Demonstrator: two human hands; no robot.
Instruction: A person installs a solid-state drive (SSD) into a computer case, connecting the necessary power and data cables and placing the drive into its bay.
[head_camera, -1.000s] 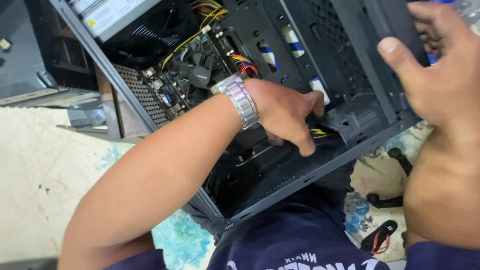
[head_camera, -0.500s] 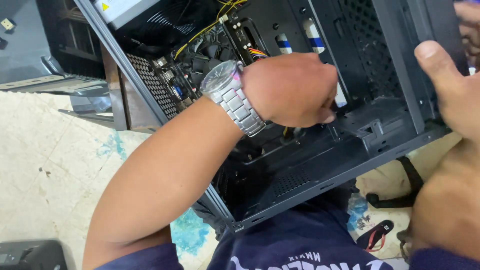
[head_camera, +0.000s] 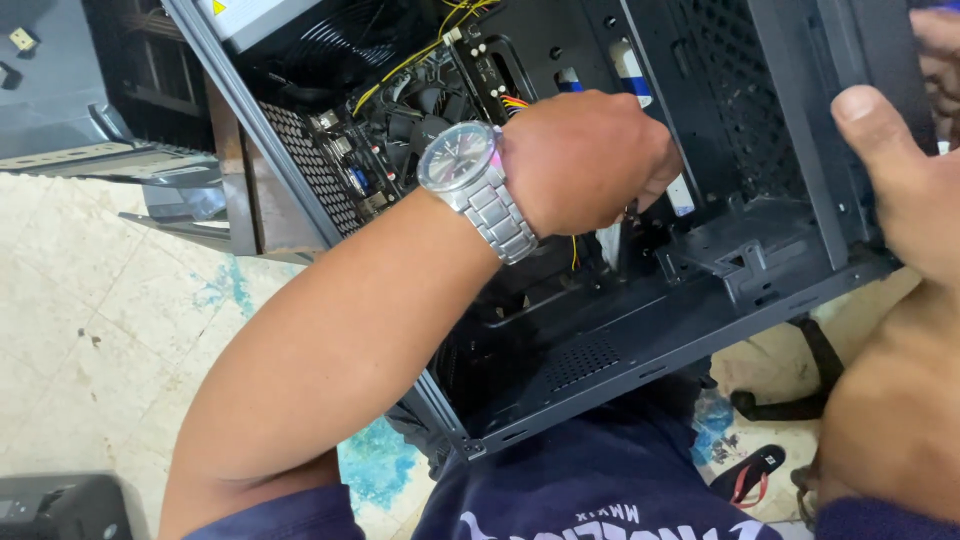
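Observation:
An open black computer case (head_camera: 640, 350) lies tilted in front of me, with its motherboard (head_camera: 400, 130) and yellow and black cables (head_camera: 420, 55) showing. My left hand (head_camera: 590, 160), a silver watch (head_camera: 460, 160) on its wrist, reaches deep into the case. Its fingers curl down out of sight, above a thin yellow wire (head_camera: 573, 255). What they hold is hidden. My right hand (head_camera: 900, 180) grips the case's front edge at the right, with the thumb pressed on the inner wall.
A grey power supply (head_camera: 250, 15) sits in the case's top corner. Another grey case (head_camera: 60, 90) stands at the upper left on the tiled floor (head_camera: 100, 330). A sandal (head_camera: 750, 475) and a black strap (head_camera: 800, 400) lie at the lower right, and a black box (head_camera: 60, 505) at the lower left.
My left hand has moved up and deeper into the case, from the drive bay area toward the cables. My right hand has kept its grip on the case's edge.

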